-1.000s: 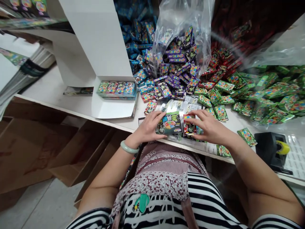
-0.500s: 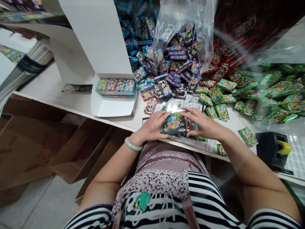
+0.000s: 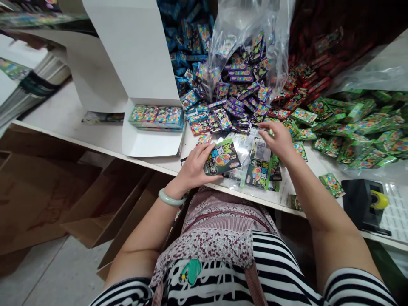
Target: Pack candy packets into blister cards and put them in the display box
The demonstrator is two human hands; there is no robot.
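A small black-and-green printed box [image 3: 223,157] is tilted in my left hand [image 3: 196,168], gripped between thumb and fingers. My right hand [image 3: 279,142] hovers over the upper end of flat printed packaging [image 3: 259,173], part black and green and part clear plastic. Its thumb and forefinger are apart, with nothing visible between them; whether the fingertips touch the plastic is unclear. Clear film [image 3: 240,146] lies between the hands. Just past my left fingers, a red small box [image 3: 204,139] is partly covered.
An open white carton [image 3: 153,146] at left holds rows of small colourful boxes [image 3: 156,117]. Heaps of blue, purple [image 3: 237,106], red and green boxes [image 3: 366,123] line the back, some in plastic bags. A tape dispenser [image 3: 361,204] stands right; cardboard cartons [image 3: 41,195] lie below.
My right hand has left the black-and-green box and moved up and right over the flat packaging. My left hand has shifted slightly left, tilting the box.
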